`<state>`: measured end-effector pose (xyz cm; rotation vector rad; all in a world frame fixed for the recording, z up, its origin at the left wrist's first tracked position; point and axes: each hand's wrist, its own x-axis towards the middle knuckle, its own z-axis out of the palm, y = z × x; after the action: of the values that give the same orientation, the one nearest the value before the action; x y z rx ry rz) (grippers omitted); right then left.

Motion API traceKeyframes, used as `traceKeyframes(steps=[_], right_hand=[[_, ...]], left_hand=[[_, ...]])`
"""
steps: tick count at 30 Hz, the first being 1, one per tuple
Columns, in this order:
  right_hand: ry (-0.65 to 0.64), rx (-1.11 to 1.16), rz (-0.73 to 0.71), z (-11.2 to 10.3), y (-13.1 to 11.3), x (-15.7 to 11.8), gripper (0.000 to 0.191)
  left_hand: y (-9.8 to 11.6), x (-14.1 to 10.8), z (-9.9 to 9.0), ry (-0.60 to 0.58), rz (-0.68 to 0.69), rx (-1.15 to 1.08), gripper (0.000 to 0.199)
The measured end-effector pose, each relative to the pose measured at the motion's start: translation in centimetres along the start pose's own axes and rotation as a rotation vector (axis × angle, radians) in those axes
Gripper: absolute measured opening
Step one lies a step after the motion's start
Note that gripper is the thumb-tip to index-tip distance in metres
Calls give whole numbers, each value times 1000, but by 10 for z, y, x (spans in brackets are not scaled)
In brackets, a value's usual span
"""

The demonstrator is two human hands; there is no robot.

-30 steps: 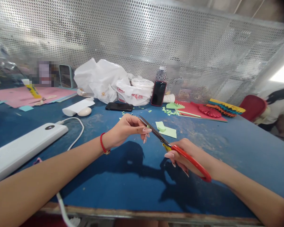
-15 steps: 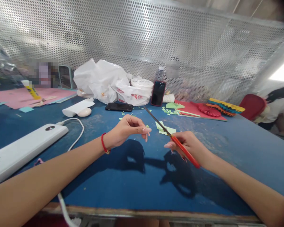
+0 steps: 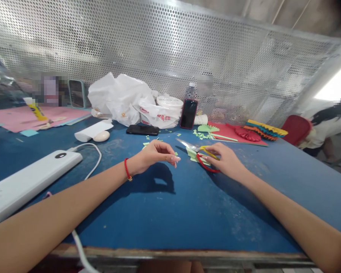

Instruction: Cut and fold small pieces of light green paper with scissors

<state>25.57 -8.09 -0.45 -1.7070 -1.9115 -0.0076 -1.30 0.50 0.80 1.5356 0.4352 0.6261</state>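
Note:
My left hand (image 3: 158, 156) is above the blue table, with thumb and fingertips pinched on a tiny green paper piece (image 3: 176, 154). My right hand (image 3: 226, 161) has its fingers on the handles of the scissors (image 3: 200, 149), one yellow and one red. The scissors lie low over light green paper pieces (image 3: 192, 154), their blades pointing left toward my left hand. Small green scraps (image 3: 201, 134) and a green fan-shaped paper (image 3: 208, 128) are behind my right hand.
A white power bank (image 3: 31, 185) with a cable lies at left. At the back are a black phone (image 3: 142, 130), white plastic bags (image 3: 122, 98), an upright phone (image 3: 189, 113) and red paper (image 3: 224, 132). A person (image 3: 329, 127) is at far right.
My right hand has lowered and turned the scissors, bringing them down to the green paper pieces. My left hand stays nearly in place, still pinched.

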Motion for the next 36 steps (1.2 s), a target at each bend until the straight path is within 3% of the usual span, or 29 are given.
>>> traceKeyframes(steps=[3, 7, 14, 17, 21, 28, 36], right_hand=[[47, 74, -111, -1, -5, -2, 26], [55, 220, -127, 7, -32, -10, 21], [-278, 332, -170, 33, -76, 11, 29], [-335, 384, -211, 43, -75, 25, 33], [-377, 540, -265, 51, -65, 26, 34], [-428, 941, -76, 52, -58, 29, 23], [-485, 1070, -55, 49, -57, 29, 19]], left_hand=[[-4, 2, 1, 18, -7, 23, 20], [-13, 5, -2, 36, 17, 193, 20], [-15, 5, -6, 171, 198, 522, 15], [-15, 6, -8, 254, 240, 575, 13], [-17, 7, -7, 232, 241, 577, 13], [-15, 7, -2, 199, 219, 540, 15], [-12, 2, 11, 172, 172, 445, 21]])
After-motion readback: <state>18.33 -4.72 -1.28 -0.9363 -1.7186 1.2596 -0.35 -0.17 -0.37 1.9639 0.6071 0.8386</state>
